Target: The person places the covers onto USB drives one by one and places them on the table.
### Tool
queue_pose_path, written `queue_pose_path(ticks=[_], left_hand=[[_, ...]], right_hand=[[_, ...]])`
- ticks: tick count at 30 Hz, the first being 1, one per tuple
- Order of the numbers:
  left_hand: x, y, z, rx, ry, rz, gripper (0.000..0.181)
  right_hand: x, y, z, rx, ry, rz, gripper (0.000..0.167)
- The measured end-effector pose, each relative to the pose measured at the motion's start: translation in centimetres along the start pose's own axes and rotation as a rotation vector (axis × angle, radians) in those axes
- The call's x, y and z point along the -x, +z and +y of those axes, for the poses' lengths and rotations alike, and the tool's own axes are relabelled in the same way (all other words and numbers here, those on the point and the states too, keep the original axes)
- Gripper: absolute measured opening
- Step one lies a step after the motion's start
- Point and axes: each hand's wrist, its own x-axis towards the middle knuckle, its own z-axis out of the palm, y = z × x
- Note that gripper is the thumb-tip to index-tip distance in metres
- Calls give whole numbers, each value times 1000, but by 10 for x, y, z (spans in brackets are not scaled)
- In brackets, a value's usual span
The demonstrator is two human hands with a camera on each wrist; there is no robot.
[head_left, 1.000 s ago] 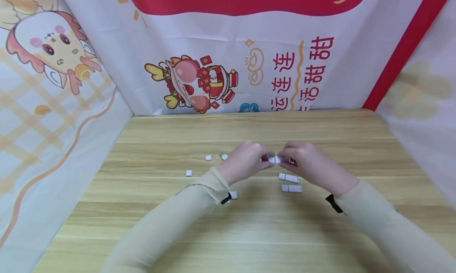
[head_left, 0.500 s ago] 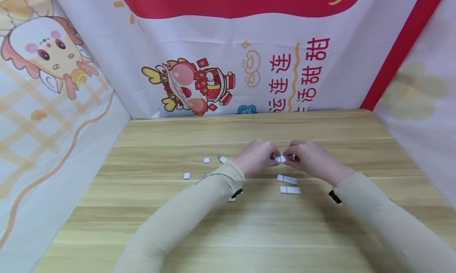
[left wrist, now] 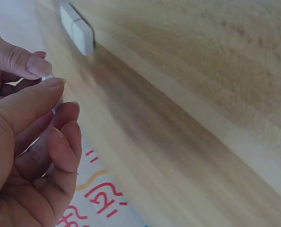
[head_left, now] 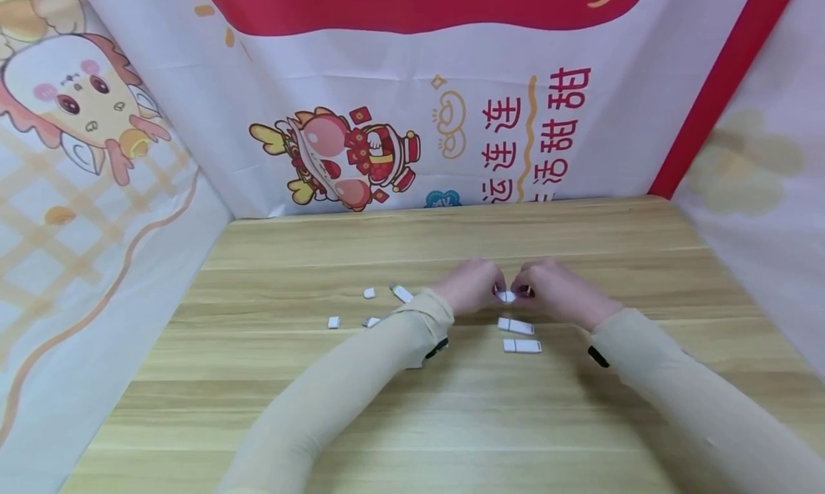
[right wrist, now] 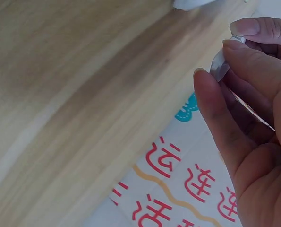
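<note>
Low over the table's right half, a white USB flash drive (head_left: pixel 506 296) is held between both hands. My left hand (head_left: pixel 473 285) pinches its left end with thumb and fingers. On the other end, my right hand (head_left: pixel 556 291) pinches it with thumb and forefinger. A thin seam crosses the drive between the hands. In the left wrist view, fingers cover most of the drive (left wrist: pixel 58 104); the right wrist view shows only its pale edge (right wrist: pixel 219 66). Nearer the person lie two capped white USB drives, one (head_left: pixel 515 326) behind the other (head_left: pixel 522 346).
On the left of the wooden table (head_left: pixel 258 379) lie a loose white cap (head_left: pixel 369 293), an uncapped drive (head_left: pixel 402 293), another cap (head_left: pixel 333 322) and a drive (head_left: pixel 371 322) partly behind the left sleeve. A printed cloth (head_left: pixel 361 64) stands behind the table.
Both hands, with the drive, have shifted slightly right relative to the table and sit closer together. The head view has moved a little. The capped drives stay put.
</note>
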Motion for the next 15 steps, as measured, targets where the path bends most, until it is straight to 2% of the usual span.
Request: queue_pose_path(ticks=[8,15], left_hand=[[-9,7,-4,-7,-27,-38,6],[-14,10,-6,-5,-42,-86,8]], right_hand=[[-5,10,10,20,-36,-19,12],[-7,13,13,29,4,-69,11]])
